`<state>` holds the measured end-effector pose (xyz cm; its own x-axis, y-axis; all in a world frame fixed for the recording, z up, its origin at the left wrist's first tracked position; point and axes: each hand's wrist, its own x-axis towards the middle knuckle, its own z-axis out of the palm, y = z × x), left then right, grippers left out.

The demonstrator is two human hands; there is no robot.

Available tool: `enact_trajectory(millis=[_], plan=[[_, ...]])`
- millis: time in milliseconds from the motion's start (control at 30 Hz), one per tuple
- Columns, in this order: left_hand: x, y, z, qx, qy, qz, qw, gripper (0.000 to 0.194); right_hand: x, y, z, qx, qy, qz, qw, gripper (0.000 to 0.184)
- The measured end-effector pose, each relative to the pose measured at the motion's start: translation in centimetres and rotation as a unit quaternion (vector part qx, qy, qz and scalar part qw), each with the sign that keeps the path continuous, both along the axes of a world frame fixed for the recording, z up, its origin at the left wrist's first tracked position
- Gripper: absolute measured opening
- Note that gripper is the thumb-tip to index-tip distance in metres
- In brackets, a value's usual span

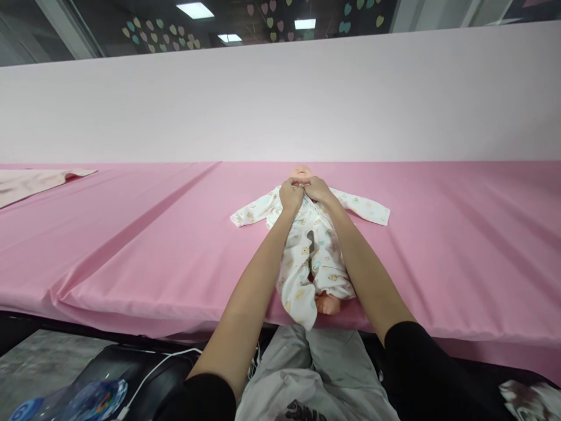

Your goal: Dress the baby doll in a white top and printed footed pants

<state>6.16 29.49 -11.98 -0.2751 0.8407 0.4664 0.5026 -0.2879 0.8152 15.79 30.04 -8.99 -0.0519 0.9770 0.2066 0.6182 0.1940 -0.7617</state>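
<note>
A baby doll (302, 172) lies on its back on the pink table (131, 234), head away from me, dressed in a white printed romper (307, 245). One bare foot (328, 304) sticks out near the table's front edge. My left hand (291, 195) and my right hand (317, 189) meet at the romper's collar just under the doll's chin. Both hands are closed, pinching the fabric edges together. The doll's sleeves spread out to the left and right.
A pale pink wall panel (280, 99) rises behind the table. A folded beige cloth (30, 182) lies at the far left. Below the table edge are my grey-trousered lap (307, 374), a white cable (153, 368) and a plastic-wrapped item (70, 403).
</note>
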Motion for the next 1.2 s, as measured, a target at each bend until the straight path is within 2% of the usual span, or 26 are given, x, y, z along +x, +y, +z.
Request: enact_trajectory(millis=[133,233,300,500,700,967,1200], plan=[[-0.7,-0.1,0.1,-0.028,-0.027,-0.011,0.999,0.027,0.2,-1.2,1.9,-0.041,-0.087,0.051,0.994,0.013],[-1.2,-0.7,0.0,-0.031,-0.041,-0.015,0.999,0.020,0.4,-2.3,3.1,-0.063,-0.115,0.085,0.988,0.020],[-1.5,-1.3,-0.1,-0.026,-0.018,-0.014,0.999,0.014,0.6,-2.9,3.6,-0.060,-0.138,0.090,0.985,0.020],[-2.3,-3.2,-0.9,-0.009,0.084,-0.035,0.996,0.014,0.8,-3.5,3.9,-0.058,-0.141,0.065,0.986,0.017],[-2.6,-4.2,-1.3,0.038,0.154,-0.059,0.985,0.018,1.5,-3.5,4.2,-0.094,-0.116,0.100,0.984,0.017],[-2.6,-4.2,-1.3,0.085,0.129,-0.088,0.984,0.012,2.0,-3.2,4.3,-0.108,-0.089,0.113,0.984,0.012],[-2.9,-3.6,-1.4,0.041,0.020,-0.106,0.993,0.011,2.1,-3.4,4.4,-0.091,-0.086,0.091,0.988,0.012]])
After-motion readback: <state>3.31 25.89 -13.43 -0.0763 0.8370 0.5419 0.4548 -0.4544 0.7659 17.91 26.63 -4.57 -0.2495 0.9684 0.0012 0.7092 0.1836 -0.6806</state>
